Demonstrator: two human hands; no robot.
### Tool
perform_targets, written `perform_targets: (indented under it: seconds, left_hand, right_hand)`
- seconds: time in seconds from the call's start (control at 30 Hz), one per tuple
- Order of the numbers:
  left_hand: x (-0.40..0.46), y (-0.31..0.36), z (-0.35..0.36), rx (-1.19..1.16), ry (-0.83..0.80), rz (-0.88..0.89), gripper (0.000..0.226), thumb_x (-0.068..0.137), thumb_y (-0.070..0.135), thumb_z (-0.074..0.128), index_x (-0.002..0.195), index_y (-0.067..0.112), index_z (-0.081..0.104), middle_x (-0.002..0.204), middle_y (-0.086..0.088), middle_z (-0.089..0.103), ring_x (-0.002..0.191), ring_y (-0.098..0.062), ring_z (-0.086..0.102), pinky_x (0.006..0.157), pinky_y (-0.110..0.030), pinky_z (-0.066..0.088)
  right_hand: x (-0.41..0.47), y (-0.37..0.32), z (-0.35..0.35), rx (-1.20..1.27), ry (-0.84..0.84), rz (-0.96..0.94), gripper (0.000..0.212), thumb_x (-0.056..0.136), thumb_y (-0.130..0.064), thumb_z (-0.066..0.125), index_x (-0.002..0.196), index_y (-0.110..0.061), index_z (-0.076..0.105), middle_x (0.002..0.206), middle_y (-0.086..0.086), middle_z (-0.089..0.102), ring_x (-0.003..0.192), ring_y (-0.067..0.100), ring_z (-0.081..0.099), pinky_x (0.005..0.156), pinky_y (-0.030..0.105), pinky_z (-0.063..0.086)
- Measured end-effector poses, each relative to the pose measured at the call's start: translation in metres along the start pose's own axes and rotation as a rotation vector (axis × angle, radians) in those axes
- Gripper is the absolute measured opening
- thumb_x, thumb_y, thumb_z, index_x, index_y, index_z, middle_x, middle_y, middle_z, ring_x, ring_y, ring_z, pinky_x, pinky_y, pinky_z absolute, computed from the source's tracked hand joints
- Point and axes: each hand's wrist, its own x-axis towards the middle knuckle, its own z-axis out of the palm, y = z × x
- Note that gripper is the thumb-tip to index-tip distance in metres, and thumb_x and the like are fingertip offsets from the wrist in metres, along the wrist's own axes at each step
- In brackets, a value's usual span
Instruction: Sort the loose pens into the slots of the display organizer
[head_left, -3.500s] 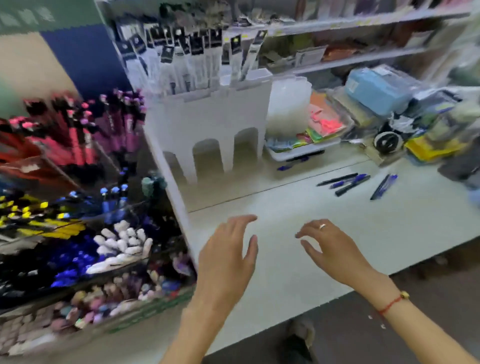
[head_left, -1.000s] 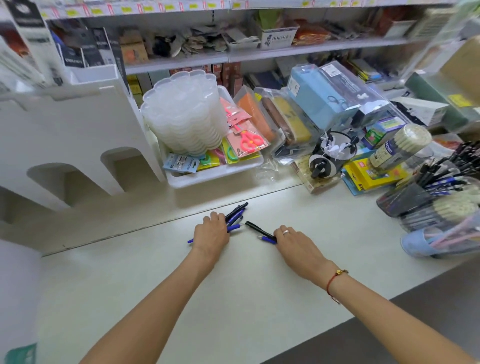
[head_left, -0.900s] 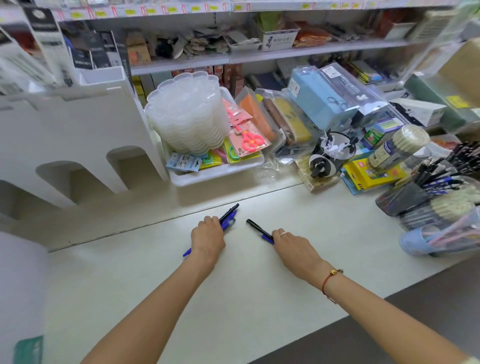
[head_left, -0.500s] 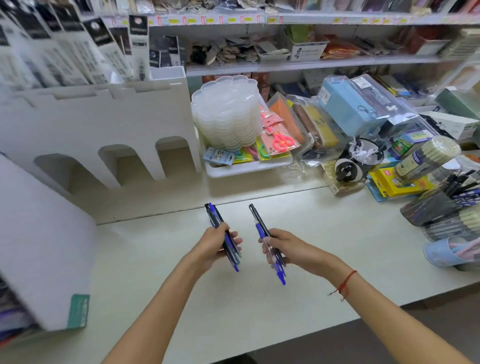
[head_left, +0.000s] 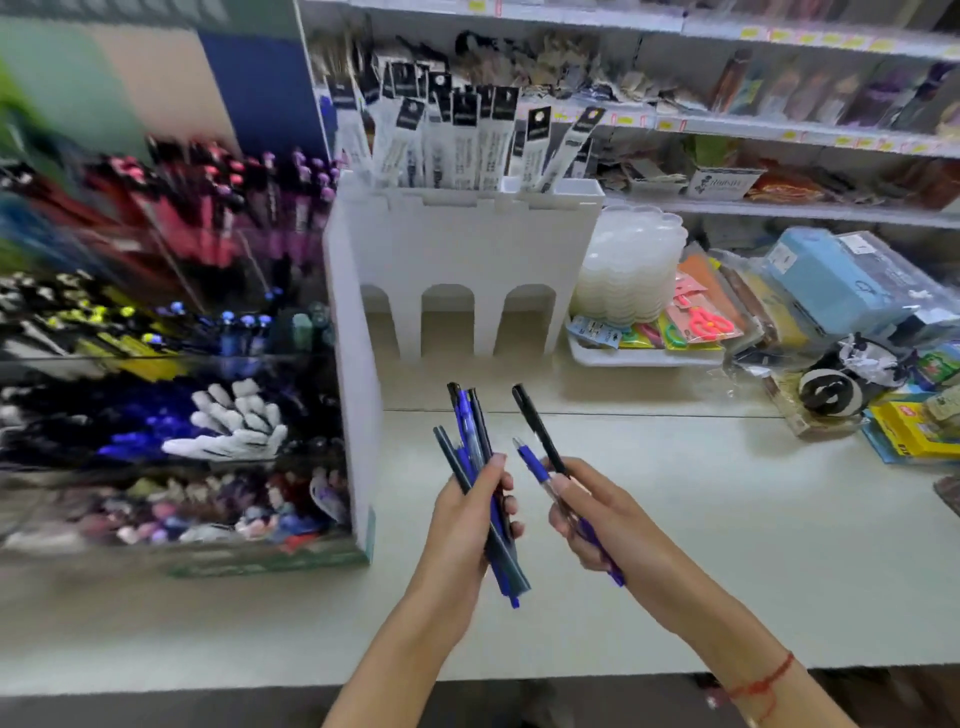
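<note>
My left hand (head_left: 462, 525) gripped a bundle of blue and black pens (head_left: 475, 467), and my right hand (head_left: 597, 519) pinched two more pens (head_left: 540, 452), both held above the counter (head_left: 727, 519). To my left stood the display organizer (head_left: 171, 338), its tiered slots packed with blurred coloured pens. A white holder (head_left: 462, 244) behind it carried packaged refills (head_left: 457, 140) upright.

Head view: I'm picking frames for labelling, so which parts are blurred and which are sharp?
Head view: the display organizer on the left is heavily smeared by motion blur; the left hand, right hand and their pens are fairly sharp; shelf edges bow from wide-angle distortion.
</note>
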Motion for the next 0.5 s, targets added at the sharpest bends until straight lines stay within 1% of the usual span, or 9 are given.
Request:
perform_targets:
  seconds: [0.03, 0.1, 0.17, 0.2, 0.23, 0.3, 0.37, 0.43, 0.5]
  left_hand:
    - [-0.009, 0.007, -0.013, -0.052, 0.005, 0.010, 0.019, 0.096, 0.027, 0.056, 0.084, 0.012, 0.058, 0.057, 0.005, 0.053, 0.049, -0.007, 0.050, 0.055, -0.023, 0.047]
    - [-0.026, 0.020, -0.040, -0.124, 0.017, 0.041, 0.016, 0.096, 0.021, 0.056, 0.083, 0.011, 0.057, 0.056, 0.004, 0.053, 0.048, -0.007, 0.050, 0.055, -0.024, 0.046]
    - [-0.039, 0.033, -0.070, -0.113, 0.034, 0.098, 0.012, 0.097, 0.016, 0.053, 0.086, 0.010, 0.055, 0.056, 0.004, 0.050, 0.047, -0.007, 0.047, 0.051, -0.022, 0.044]
    - [-0.045, 0.039, -0.086, -0.080, 0.046, 0.137, 0.010, 0.097, 0.014, 0.051, 0.089, 0.010, 0.053, 0.057, 0.004, 0.047, 0.047, -0.007, 0.044, 0.048, -0.021, 0.043]
    - [-0.051, 0.045, -0.102, -0.041, 0.057, 0.176, 0.009, 0.098, 0.015, 0.051, 0.091, 0.010, 0.053, 0.057, 0.004, 0.044, 0.047, -0.007, 0.042, 0.046, -0.021, 0.042]
    - [-0.059, 0.055, -0.132, 0.025, 0.066, 0.247, 0.014, 0.097, 0.023, 0.051, 0.090, 0.012, 0.053, 0.055, 0.007, 0.041, 0.047, -0.006, 0.041, 0.047, -0.022, 0.041]
    - [-0.066, 0.065, -0.159, 0.073, 0.034, 0.280, 0.024, 0.096, 0.034, 0.051, 0.083, 0.014, 0.054, 0.053, 0.009, 0.041, 0.050, -0.009, 0.044, 0.052, -0.024, 0.042]
    - [-0.067, 0.076, -0.184, 0.125, -0.031, 0.277, 0.035, 0.094, 0.040, 0.049, 0.072, 0.013, 0.051, 0.051, 0.003, 0.038, 0.051, -0.016, 0.044, 0.054, -0.025, 0.043]
    - [-0.064, 0.087, -0.207, 0.173, -0.063, 0.260, 0.035, 0.095, 0.035, 0.051, 0.072, 0.009, 0.053, 0.049, 0.001, 0.038, 0.045, -0.015, 0.045, 0.052, -0.023, 0.043]
  right_hand:
    - [-0.002, -0.002, 0.018, 0.026, 0.037, -0.004, 0.020, 0.102, -0.024, 0.040, 0.111, -0.019, 0.058, 0.065, 0.001, 0.049, 0.046, 0.009, 0.031, 0.044, 0.018, 0.025]
    - [-0.008, -0.008, 0.057, 0.070, 0.090, -0.012, 0.020, 0.104, -0.016, 0.037, 0.111, -0.013, 0.055, 0.062, -0.002, 0.052, 0.047, 0.009, 0.035, 0.044, 0.019, 0.027]
    - [-0.014, -0.015, 0.097, 0.069, 0.117, -0.058, 0.020, 0.103, -0.014, 0.036, 0.110, -0.011, 0.054, 0.063, -0.002, 0.054, 0.048, 0.009, 0.039, 0.045, 0.019, 0.031]
    - [-0.019, -0.018, 0.116, 0.062, 0.120, -0.081, 0.020, 0.103, -0.015, 0.036, 0.110, -0.011, 0.054, 0.063, -0.002, 0.054, 0.047, 0.009, 0.038, 0.044, 0.019, 0.030]
    - [-0.023, -0.021, 0.135, 0.054, 0.119, -0.101, 0.020, 0.103, -0.017, 0.037, 0.111, -0.012, 0.054, 0.063, -0.002, 0.053, 0.045, 0.009, 0.036, 0.043, 0.018, 0.028]
    - [-0.029, -0.025, 0.171, 0.029, 0.096, -0.140, 0.020, 0.102, -0.020, 0.038, 0.110, -0.014, 0.055, 0.062, -0.002, 0.051, 0.041, 0.009, 0.030, 0.041, 0.018, 0.025]
    - [-0.030, -0.025, 0.202, -0.021, 0.045, -0.171, 0.019, 0.102, -0.020, 0.039, 0.109, -0.015, 0.056, 0.063, 0.000, 0.050, 0.039, 0.009, 0.027, 0.041, 0.018, 0.023]
    - [-0.028, -0.022, 0.228, -0.070, 0.018, -0.193, 0.019, 0.102, -0.020, 0.038, 0.108, -0.014, 0.055, 0.066, 0.005, 0.052, 0.039, 0.011, 0.029, 0.041, 0.020, 0.024]
    - [-0.026, -0.021, 0.247, -0.140, 0.022, -0.218, 0.019, 0.103, -0.022, 0.037, 0.107, -0.013, 0.053, 0.070, 0.011, 0.056, 0.041, 0.014, 0.035, 0.041, 0.023, 0.029]
